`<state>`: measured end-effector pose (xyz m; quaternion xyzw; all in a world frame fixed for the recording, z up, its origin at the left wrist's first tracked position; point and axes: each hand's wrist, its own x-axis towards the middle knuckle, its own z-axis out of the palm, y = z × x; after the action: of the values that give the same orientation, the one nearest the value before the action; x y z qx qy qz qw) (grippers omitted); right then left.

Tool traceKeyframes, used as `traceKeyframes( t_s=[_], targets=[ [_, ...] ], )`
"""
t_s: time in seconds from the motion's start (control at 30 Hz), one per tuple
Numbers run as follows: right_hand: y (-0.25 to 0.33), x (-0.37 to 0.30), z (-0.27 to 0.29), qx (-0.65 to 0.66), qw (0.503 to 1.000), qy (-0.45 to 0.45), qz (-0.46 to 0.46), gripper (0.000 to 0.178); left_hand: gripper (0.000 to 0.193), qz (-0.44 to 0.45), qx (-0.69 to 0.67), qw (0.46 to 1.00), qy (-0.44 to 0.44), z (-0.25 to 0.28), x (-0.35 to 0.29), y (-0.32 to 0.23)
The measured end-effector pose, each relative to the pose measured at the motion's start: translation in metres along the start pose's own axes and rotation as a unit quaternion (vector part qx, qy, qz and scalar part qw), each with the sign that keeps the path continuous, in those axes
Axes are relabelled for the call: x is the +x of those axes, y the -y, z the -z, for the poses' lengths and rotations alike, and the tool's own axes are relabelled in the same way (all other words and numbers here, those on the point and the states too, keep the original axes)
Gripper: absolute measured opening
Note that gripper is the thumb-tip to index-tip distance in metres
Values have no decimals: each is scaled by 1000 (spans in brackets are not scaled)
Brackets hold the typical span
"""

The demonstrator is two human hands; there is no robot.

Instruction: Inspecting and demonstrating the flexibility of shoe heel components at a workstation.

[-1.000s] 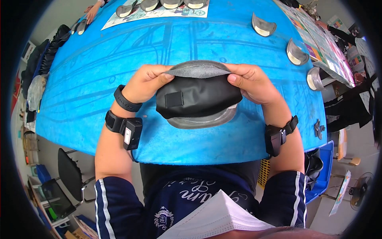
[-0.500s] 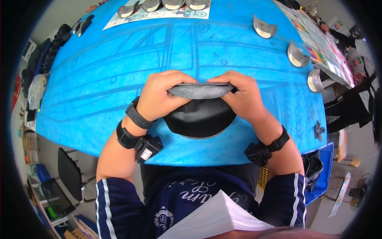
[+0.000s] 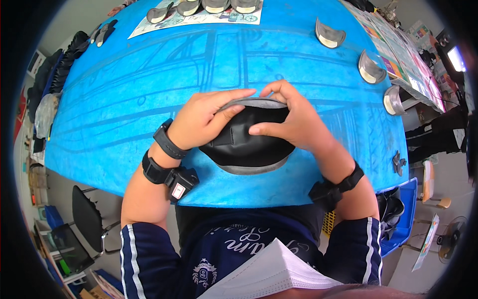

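Observation:
A black, smooth, leather-like oval piece with grey rims (image 3: 259, 144) is held up above the near part of the blue table. My left hand (image 3: 204, 112) grips its far left rim, thumb on the black inner face and fingers behind. My right hand (image 3: 301, 117) is closed round its right side, thumb pressed on the inner face and fingers curled over the far rim. A short seam or slit shows on the black face near my left thumb. The piece's far outer side is hidden.
Blue-covered table (image 3: 149, 74) spreads beyond my hands. Several curved grey pieces (image 3: 216, 6) lie on a printed sheet at the back, with more curved pieces (image 3: 371, 67) along the right. A small dark metal part (image 3: 399, 163) sits near the right edge; a blue crate (image 3: 406, 219) stands below.
The piece has tipped so that its black inner face shows more and its far rim sits higher. My right thumb has moved onto that face; my left thumb also lies over the rim.

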<state>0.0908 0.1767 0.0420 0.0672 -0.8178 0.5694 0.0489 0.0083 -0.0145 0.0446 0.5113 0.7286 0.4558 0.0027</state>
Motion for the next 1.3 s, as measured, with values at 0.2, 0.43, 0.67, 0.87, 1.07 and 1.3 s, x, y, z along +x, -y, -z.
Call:
traceKeyframes(
  t_s=[0.2,0.43,0.67,0.87,1.07,1.3],
  targets=[
    [6,5,11,-37,998,34,-46,39,25,-5,-4,1000,-6,-2,-2,2],
    [5,-4,-3,-158,985,-64,30,34,22,-6,36,999,1,-2,0,-6],
    [3,-1,-9,-128,984,-102,67,32,21,6,4,1000,-16,-3,-1,1],
    [0,2,7,-113,989,-53,77,22,22,136,-148,979,-10,1,-2,-4],
    [-2,-1,2,-114,980,-52,154,15,18,-17,-6,999,-28,-1,-1,-2],
    [4,-1,2,-186,921,-74,335,15,18,-148,71,985,-49,-2,-2,-12]
  ],
)
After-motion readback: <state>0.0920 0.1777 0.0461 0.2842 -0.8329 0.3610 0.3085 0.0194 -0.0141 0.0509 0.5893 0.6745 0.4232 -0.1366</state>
